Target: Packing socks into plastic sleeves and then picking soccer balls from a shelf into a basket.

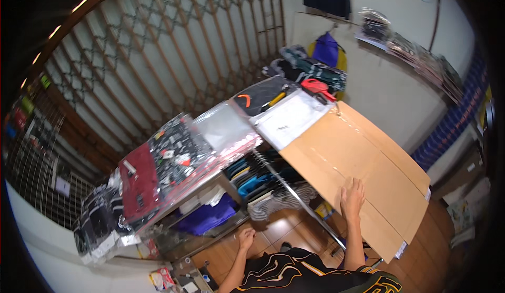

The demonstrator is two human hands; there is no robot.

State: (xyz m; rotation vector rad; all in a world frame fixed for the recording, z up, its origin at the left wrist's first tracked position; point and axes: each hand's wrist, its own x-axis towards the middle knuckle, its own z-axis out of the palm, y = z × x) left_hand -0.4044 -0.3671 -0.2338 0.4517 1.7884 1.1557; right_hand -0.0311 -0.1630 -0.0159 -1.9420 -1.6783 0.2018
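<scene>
My right hand (353,198) rests on a large flattened cardboard box (335,143), its fingers spread a little over the surface. The cardboard lies across the right part of the work surface, with fold lines along it and bits of clear tape at its edges. My left hand (247,237) hangs over the floor, fingers loosely curled, touching nothing that I can see. Beyond the cardboard lie white paper sheets (292,115), a yellow-and-black cutter (275,100) and a red tool (318,89), perhaps a tape dispenser.
Clear plastic bags (227,125) and bagged garments (138,174) cover the left counter. A metal rail (296,198) with hanging clothes (252,178) runs beneath, near my body. A folding metal gate (189,36) closes off the back. A purple bag (209,216) sits on the lower shelf.
</scene>
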